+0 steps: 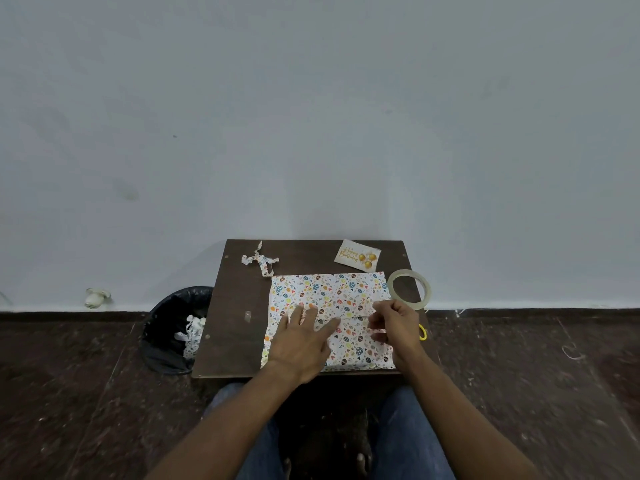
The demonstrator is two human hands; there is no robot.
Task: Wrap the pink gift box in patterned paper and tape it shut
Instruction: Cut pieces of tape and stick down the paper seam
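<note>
Left hand (304, 336) flat, fingers spread on patterned paper (329, 317); right hand (394, 323) pinching tape strip at seam running left-right, just beside.

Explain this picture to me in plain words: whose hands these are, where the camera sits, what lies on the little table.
There is no machine here. A camera on a person's head looks down at their own hands. The left hand lies flat on the patterned paper, pressing it down. The right hand pinches what looks like a small piece of clear tape. On the brown table also lie a tape roll, a birthday card and a paper scrap. A bin stands beside it.
</note>
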